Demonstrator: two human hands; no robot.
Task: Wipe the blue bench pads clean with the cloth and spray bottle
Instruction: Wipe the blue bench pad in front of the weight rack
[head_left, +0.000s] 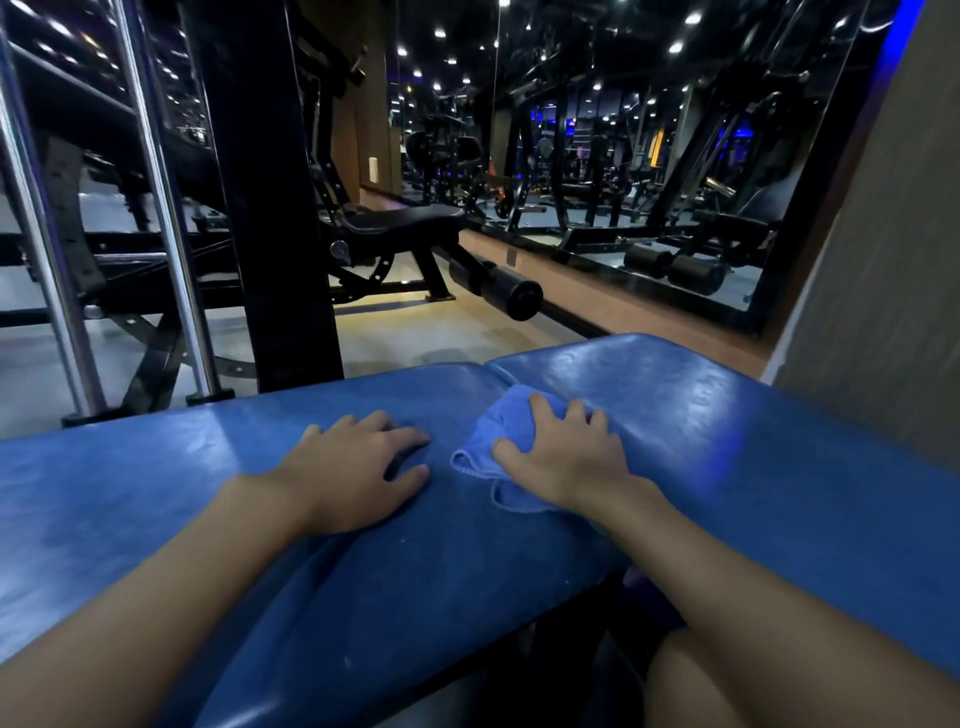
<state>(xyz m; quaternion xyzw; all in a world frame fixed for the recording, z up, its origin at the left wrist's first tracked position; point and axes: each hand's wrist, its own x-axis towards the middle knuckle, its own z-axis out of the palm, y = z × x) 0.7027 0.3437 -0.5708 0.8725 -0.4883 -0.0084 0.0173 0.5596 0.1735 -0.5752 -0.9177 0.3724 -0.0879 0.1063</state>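
Blue pads (130, 493) lie open out to nine o'clock and three. Cloth (483, 431) sits bunched over the centre seam. Black post (270, 208) and chrome bars (167, 208) block eleven; wall (883, 260) shuts two.

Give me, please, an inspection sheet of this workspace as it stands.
Surface: left pad and right pad, both blue, meet at a seam; sheen, faint smears, pale specks near the front.
Job's things: blue cloth bunched on the right pad beside the seam; spray bottle not in view.
Clutter: nothing seen.
Hands: left hand rests bare by the seam; right hand grips the cloth, fingers curled.
Cables: nothing seen.
Surroundings: black bench, chrome rails, mirror; dim gym.
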